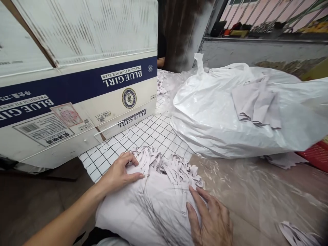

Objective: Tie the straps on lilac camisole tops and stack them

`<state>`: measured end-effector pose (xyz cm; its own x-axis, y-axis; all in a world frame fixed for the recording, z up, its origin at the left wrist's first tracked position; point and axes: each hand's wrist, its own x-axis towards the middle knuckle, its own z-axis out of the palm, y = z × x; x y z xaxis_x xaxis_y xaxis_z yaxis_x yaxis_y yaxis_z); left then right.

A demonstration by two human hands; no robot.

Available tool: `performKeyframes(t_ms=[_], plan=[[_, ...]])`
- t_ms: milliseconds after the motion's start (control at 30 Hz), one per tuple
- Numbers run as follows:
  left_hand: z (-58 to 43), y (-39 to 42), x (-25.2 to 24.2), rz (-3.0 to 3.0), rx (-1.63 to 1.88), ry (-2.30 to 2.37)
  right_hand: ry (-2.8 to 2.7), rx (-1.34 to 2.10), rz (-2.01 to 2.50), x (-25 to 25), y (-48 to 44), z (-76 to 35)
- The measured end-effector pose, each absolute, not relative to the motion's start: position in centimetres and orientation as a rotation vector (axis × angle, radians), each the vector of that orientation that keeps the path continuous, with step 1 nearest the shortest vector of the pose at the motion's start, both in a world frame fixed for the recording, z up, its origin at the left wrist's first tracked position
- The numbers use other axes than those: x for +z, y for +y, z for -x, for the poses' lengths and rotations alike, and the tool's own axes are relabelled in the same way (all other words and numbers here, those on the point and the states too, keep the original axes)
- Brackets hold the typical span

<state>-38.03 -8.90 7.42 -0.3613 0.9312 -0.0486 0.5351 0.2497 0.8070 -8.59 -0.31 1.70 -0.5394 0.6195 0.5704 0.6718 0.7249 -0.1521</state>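
Note:
Pale lilac-grey cloth [164, 194] is spread over my lap and the near table edge. Along its far edge runs a bunched fringe of thin cut strips [179, 171]. My left hand [123, 174] rests on the left part of the cloth, thumb and index finger apart, fingertips touching the fringe. At the right edge of the cloth lies my right hand [207, 212], its fingers stretched out and spread. A dark, hair-like wisp [159, 218] crosses the cloth between the hands; I cannot tell what it is.
A large beer carton [77, 78] stands upside down at left. On the right, a white plastic bag [205, 112] carries a folded cloth piece [257, 102]. Clear plastic sheeting [246, 191] covers the near right. Cut strips [297, 234] lie there. A person's arm [161, 61] shows behind the carton.

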Motion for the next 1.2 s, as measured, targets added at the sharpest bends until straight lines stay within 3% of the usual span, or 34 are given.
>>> performKeyframes(t_ms=[433,767,933,1100,1200], plan=[[37.9,-8.6,6.2,-1.143,1.257,1.797,-2.334,-0.111,0.975,1.0,0.1,8.1],[37.5,-8.6,6.1,-1.219,1.273,1.830,-2.388,-0.128,0.951,0.8,0.3,7.5],[38.0,-9.8,7.3,-1.334,1.211,1.966,-2.368,0.046,1.011,2.5,-0.4,7.9],[38.4,-16.2,7.3,-1.470,1.050,2.413,-2.221,0.240,1.288,3.8,-3.6,5.1],[37.8,-20.4,6.5,-1.446,0.960,2.439,-2.060,0.477,1.488,3.9,-7.0,3.1]])
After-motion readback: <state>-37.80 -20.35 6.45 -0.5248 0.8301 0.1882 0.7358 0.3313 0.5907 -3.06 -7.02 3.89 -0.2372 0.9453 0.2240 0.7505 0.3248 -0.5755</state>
